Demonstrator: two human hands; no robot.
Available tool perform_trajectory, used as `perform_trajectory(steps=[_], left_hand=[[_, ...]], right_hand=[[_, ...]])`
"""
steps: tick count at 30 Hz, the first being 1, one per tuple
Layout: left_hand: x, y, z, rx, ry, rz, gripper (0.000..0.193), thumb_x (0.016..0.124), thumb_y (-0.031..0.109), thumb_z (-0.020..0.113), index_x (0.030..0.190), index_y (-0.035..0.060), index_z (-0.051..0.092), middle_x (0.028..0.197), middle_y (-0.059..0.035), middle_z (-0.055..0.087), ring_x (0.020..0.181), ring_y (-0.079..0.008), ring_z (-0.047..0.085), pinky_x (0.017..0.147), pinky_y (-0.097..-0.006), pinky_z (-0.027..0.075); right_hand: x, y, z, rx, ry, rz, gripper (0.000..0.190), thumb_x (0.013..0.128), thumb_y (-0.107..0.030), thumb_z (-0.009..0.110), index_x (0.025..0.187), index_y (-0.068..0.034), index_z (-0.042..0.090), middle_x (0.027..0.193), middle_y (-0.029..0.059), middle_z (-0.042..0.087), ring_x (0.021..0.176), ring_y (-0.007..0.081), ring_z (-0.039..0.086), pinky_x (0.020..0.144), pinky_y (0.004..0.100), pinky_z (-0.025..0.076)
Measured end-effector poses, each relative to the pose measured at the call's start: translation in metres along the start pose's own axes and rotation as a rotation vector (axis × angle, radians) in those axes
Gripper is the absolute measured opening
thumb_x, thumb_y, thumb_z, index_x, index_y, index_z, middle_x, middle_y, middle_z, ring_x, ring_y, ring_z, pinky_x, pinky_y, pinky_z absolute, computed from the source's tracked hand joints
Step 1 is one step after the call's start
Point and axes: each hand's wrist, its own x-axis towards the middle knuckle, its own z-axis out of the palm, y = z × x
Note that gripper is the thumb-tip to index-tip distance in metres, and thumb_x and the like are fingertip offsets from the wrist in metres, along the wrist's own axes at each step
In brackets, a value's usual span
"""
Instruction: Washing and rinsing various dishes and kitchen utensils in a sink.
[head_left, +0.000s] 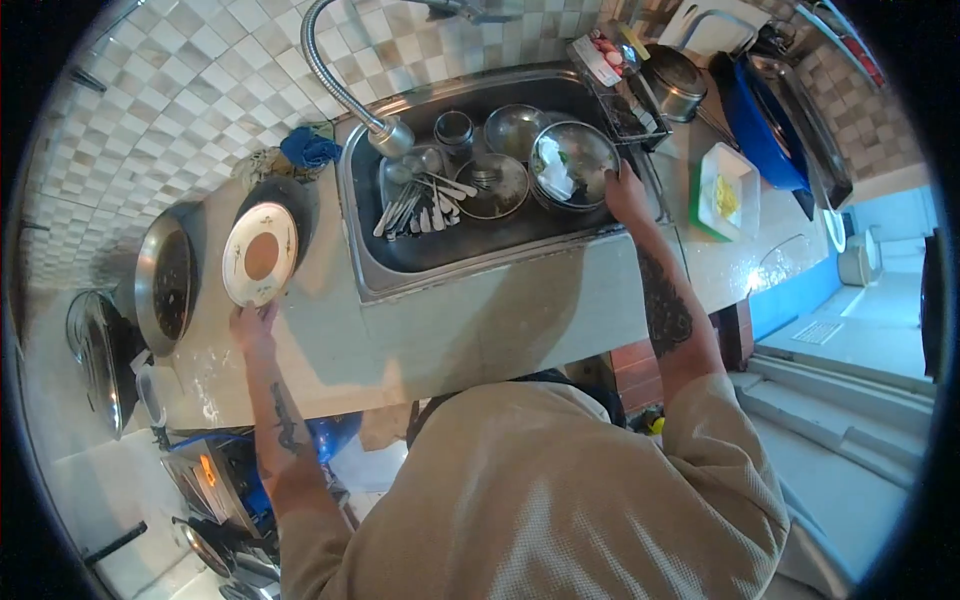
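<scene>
My left hand (253, 328) grips the near rim of a white plate (260, 289) with a brown centre and small printed motifs. The plate is over the counter left of the sink, above a dark round item that it partly hides. My right hand (628, 196) holds the right rim of a round metal dish (589, 169) in the sink's right side. White crumpled scraps (555, 171) and a bit of green lie in that dish, which rests on other dishes. Beside it are a soiled metal plate (510, 199), a metal bowl (514, 131) and a heap of spoons and forks (420, 206).
A steel sink (356, 255) sits under a flexible faucet (390, 135). Left on the counter stand a large metal pan (146, 285) and a blue cloth (309, 148). To the right are a wire rack (637, 112), a lidded pot (675, 82), a blue basin (757, 135) and a plastic container (739, 176).
</scene>
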Motion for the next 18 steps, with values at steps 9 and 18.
perform_trajectory(steps=[9,18], left_hand=[[0.043,0.114,0.004,0.905,-0.236,1.017,0.035,0.091,0.025,0.061,0.119,0.005,0.055,0.122,-0.0095,0.058,0.096,-0.0171,0.062,0.084,-0.036,0.051],[-0.152,0.048,0.206,0.29,-1.487,-0.14,0.078,0.087,0.043,0.064,0.147,0.0092,0.028,0.126,-0.0153,0.057,0.103,-0.0308,0.065,0.073,-0.0444,0.059]], right_hand=[[-0.034,-0.021,-0.001,0.082,0.569,-0.285,0.027,0.085,-0.024,0.064,0.107,-0.009,0.07,0.089,0.0161,0.063,0.085,0.0324,0.063,0.08,0.0397,0.05],[-0.056,-0.077,-0.054,0.357,0.264,-0.429,0.023,0.089,-0.02,0.067,0.107,-0.005,0.07,0.082,0.0092,0.067,0.069,0.0105,0.06,0.063,0.0284,0.047]])
